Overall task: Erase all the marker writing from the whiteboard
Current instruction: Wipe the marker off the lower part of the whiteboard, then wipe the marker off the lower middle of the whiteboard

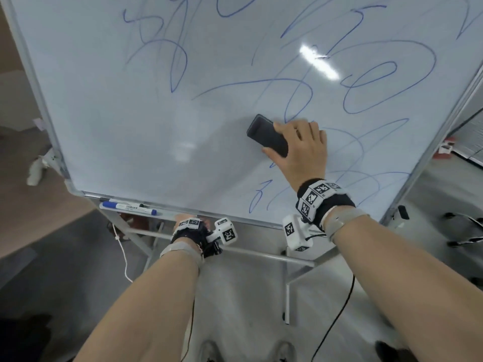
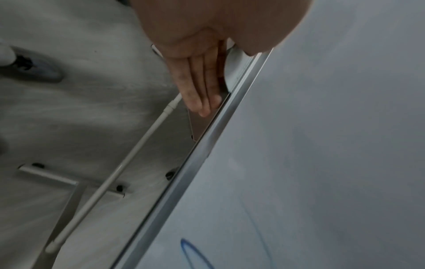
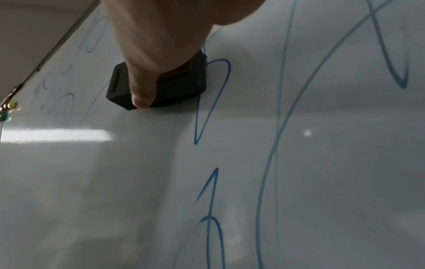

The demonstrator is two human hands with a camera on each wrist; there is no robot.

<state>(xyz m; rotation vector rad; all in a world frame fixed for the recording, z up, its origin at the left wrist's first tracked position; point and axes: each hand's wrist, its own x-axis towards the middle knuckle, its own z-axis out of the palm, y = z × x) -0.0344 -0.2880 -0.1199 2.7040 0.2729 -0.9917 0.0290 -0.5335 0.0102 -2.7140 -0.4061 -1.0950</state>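
Looking down from the head view, the big whiteboard stands in front of the person. Blue marker writing loops over the top and the right side — the lower left part is wiped. The right hand grips a black eraser and holds it flat on the board, near the middle, just beside a blue loop. The left hand reaches under the bottom edge of the board, and most of it is hidden there. A blue marker lies on the tray at the bottom left.

From the left wrist, the left hand's fingers lie straight and close together behind the board's metal frame, touching its back — they hold nothing. A white rod of the stand runs below.

From the right wrist, the thumb curls over the eraser's side and pins it to the board. A blue line comes out right next to the eraser.
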